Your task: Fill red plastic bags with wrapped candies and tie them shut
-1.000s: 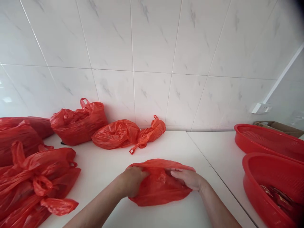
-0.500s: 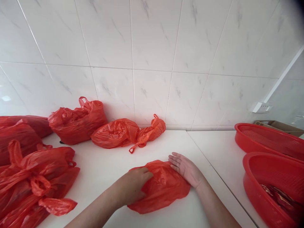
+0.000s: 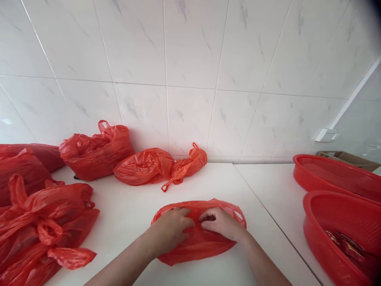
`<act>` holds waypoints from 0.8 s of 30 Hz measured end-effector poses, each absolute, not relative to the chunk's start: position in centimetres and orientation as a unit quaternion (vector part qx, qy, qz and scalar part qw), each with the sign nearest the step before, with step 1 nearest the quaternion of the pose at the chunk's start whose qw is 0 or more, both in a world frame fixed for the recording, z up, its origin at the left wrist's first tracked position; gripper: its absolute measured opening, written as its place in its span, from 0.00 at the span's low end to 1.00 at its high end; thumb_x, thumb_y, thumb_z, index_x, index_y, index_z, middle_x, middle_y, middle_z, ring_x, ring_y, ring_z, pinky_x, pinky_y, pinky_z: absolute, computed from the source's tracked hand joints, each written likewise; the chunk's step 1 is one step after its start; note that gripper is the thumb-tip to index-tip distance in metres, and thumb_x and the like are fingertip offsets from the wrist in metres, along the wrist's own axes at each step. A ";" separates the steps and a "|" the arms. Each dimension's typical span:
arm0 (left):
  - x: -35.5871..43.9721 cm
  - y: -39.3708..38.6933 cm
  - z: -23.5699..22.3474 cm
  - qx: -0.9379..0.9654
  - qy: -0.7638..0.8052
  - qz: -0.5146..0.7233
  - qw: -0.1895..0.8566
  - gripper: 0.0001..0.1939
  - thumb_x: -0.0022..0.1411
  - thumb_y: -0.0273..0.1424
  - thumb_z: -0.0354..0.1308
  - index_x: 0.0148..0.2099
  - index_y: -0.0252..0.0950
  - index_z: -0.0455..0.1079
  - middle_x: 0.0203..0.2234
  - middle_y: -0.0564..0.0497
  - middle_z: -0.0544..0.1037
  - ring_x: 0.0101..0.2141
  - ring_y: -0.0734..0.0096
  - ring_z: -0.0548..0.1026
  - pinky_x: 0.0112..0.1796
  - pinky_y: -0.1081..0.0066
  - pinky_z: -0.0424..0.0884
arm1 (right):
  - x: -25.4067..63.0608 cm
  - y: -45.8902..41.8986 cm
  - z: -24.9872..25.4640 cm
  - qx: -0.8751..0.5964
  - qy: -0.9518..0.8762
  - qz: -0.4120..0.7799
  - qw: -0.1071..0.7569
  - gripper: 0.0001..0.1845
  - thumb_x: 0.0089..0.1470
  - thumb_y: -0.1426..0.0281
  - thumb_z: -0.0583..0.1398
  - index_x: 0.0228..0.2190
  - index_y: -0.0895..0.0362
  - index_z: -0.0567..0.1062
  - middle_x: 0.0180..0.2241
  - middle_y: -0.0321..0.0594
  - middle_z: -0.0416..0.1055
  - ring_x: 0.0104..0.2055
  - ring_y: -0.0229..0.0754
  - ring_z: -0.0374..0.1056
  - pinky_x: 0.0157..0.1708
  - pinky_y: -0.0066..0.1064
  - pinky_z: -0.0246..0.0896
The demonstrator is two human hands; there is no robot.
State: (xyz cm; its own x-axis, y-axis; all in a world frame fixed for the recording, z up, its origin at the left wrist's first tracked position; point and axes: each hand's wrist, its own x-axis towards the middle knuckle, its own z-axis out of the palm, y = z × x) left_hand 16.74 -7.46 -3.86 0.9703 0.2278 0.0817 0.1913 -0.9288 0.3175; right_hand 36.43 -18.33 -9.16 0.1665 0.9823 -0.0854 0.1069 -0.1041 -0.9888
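Observation:
A thin red plastic bag [image 3: 202,248] lies spread on the white table in front of me, with a handle loop showing at its right end. My left hand [image 3: 172,230] rests over the bag's left part, its fingers bent, apart and pointing right. From the other side, my right hand [image 3: 222,222] reaches over the bag's middle, touching it. Its fingers and thumb are curved, with a gap between them. Only a short strip of red plastic separates the two hands' fingertips. The undersides of both hands are hidden, and neither visibly grasps anything.
Several filled red bags [image 3: 97,157] stand along the left and back; a knotted one [image 3: 50,226] is nearest. A smaller bag [image 3: 144,167] lies by the tiled wall. At right are two red plastic baskets [image 3: 311,222], the nearer holding shiny wrapped items, and a cardboard box [image 3: 351,159].
My right hand has moved left from the bag's right edge to its middle, and its flat fingers have curled. The bag's right end is spread wider, showing a handle. My left hand has shifted slightly.

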 end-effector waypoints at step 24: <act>14.9 -6.9 -7.5 0.598 0.263 0.289 0.700 0.29 0.54 0.45 0.60 0.53 0.38 0.58 0.40 0.45 0.78 0.39 0.57 0.78 0.38 0.61 0.75 | 33.5 -18.7 -6.1 -0.674 -0.496 0.351 0.420 0.20 0.50 0.64 0.61 0.47 0.47 0.74 0.48 0.39 0.72 0.43 0.45 0.67 0.46 0.40 0.60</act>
